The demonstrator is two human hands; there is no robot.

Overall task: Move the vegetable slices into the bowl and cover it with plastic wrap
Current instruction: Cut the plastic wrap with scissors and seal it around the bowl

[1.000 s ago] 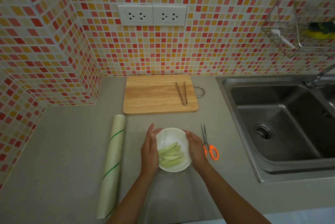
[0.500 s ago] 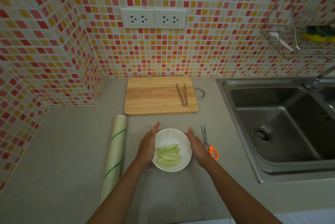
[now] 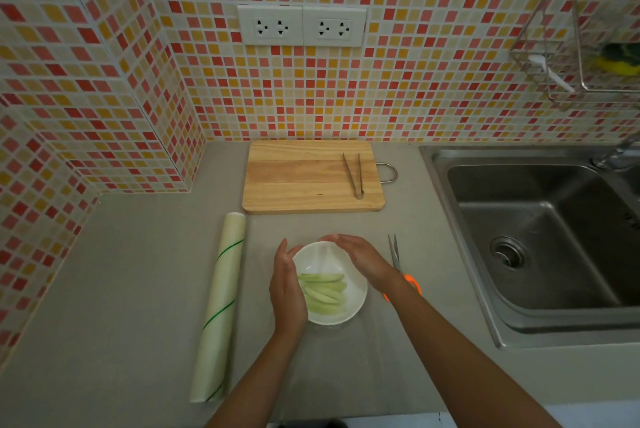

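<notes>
A white bowl (image 3: 356, 303) stands on the grey counter near the front edge, with pale green vegetable slices (image 3: 323, 292) lying in it. A faint clear sheet of plastic wrap (image 3: 349, 351) lies over the bowl and spreads onto the counter around it. My left hand (image 3: 287, 292) lies flat against the bowl's left side. My right hand (image 3: 363, 259) curves over the bowl's far right rim, palm down, pressing the film there. The roll of plastic wrap (image 3: 218, 306) lies lengthwise to the left of the bowl.
A wooden cutting board (image 3: 304, 182) with metal tongs (image 3: 355, 175) on it sits behind the bowl. Orange-handled scissors (image 3: 398, 265) lie just right of my right hand. A steel sink (image 3: 540, 240) fills the right side. Tiled walls close in at the back and left.
My right hand has swung from the bowl's right side up over its far rim. My left hand has slid down along the left side. The bowl stays put.
</notes>
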